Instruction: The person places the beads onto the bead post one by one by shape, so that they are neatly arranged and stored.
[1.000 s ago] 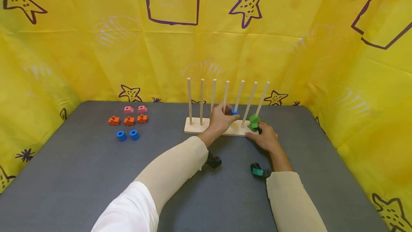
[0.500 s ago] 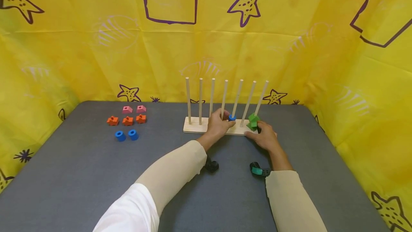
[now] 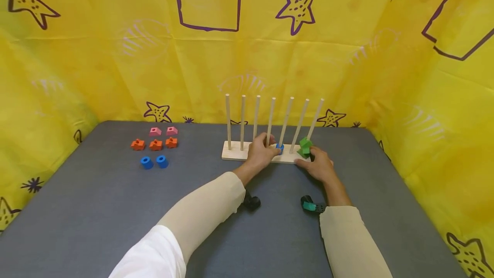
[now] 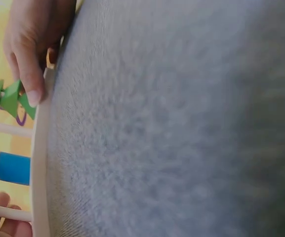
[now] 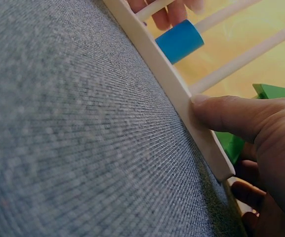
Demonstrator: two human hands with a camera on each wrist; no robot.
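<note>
A wooden peg stand (image 3: 234,153) with several upright pegs stands on the table. A blue cylinder (image 5: 179,42) sits at the bottom of the third peg from the right, against the base. My left hand (image 3: 260,152) is beside that cylinder, its thumb near the cylinder's top and its other fingers behind the neighbouring peg; no finger wraps the cylinder. At the right end, my right hand (image 3: 319,164) grips the stand, thumb on the base's front edge and fingers behind it. Green angular pieces (image 3: 305,144) are stacked on the rightmost peg, next to that hand.
On the table's left lie two pink pieces (image 3: 155,131), several orange pieces (image 3: 156,145) and two blue cylinders (image 3: 146,163). Wrist-worn devices show below both hands, a black one (image 3: 252,203) and a black-and-green one (image 3: 308,204). A yellow patterned cloth (image 3: 208,63) hangs behind the table.
The blue cylinder has slid down its peg to the base, with my left hand lowering alongside and its fingers coming off it. My right hand has stayed on the stand.
</note>
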